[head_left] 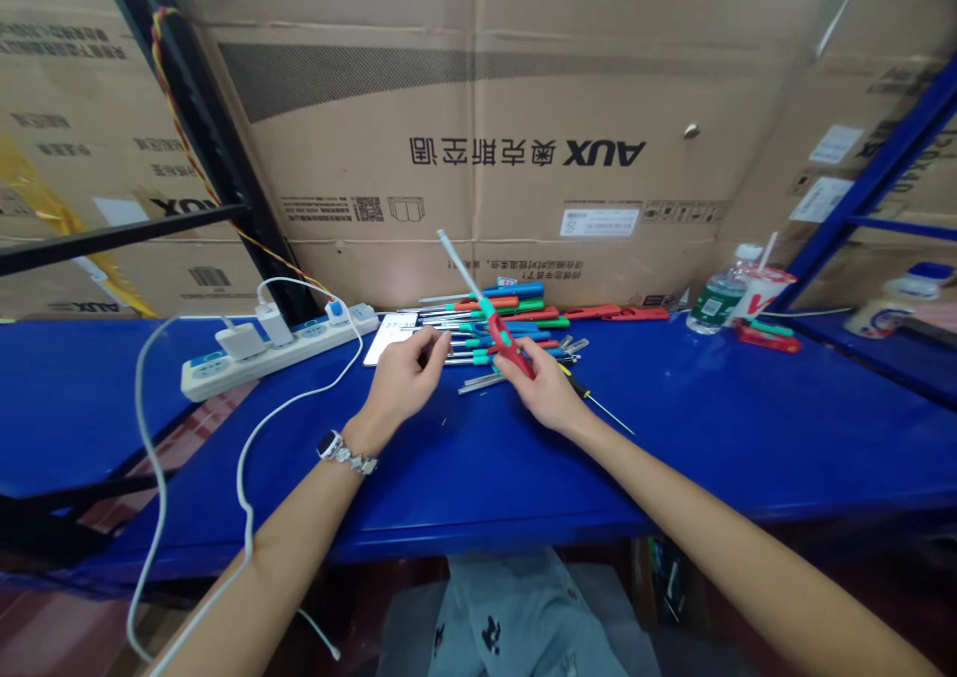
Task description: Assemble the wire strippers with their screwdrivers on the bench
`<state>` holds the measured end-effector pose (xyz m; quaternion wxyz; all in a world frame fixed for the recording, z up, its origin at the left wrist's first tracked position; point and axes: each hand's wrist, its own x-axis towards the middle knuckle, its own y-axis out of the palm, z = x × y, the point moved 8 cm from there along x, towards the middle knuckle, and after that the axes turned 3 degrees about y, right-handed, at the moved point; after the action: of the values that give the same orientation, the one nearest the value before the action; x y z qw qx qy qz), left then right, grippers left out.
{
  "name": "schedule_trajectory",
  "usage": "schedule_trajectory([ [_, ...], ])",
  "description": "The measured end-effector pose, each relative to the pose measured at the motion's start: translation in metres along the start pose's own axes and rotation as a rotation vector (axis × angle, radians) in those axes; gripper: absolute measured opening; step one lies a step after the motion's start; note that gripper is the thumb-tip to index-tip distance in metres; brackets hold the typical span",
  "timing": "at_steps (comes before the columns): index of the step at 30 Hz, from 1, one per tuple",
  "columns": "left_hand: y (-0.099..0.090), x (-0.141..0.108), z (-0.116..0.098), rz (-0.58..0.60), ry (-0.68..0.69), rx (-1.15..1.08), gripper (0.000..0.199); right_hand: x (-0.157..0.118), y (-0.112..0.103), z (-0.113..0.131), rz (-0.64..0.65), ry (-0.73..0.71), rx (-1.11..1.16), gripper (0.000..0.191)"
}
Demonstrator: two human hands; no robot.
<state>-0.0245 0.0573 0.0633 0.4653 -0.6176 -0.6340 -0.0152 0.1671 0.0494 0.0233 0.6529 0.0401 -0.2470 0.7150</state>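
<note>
Workspace with a glossy blue surface (718, 428) — its far edge meets a wall of brown cardboard (336, 169) bearing inverted AUX lettering and printed labels. A dark metal upright (216, 129) stands toward the left, a blue metal frame (882, 169) toward the right — with further printed cartons (60, 89) beyond the upright. Reddish tiled floor (45, 617) shows at lower left; soft highlights lie along the surface's near edge.

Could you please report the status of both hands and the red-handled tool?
Right hand gripping red-handled tool, tube angled up. Left hand close by, contents unclear. Similar tools piled behind; screwdriver near right hand.
</note>
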Motion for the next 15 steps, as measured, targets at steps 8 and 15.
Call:
schedule_trajectory([
  [8,0.041,-0.005,0.018,0.200,-0.408,-0.590,0.057,-0.018,0.005,0.013,0.041,-0.107,-0.513,0.024],
  [15,0.033,-0.002,0.019,0.141,-0.408,-0.751,0.042,-0.021,0.012,-0.007,0.325,0.164,0.100,0.033],
])
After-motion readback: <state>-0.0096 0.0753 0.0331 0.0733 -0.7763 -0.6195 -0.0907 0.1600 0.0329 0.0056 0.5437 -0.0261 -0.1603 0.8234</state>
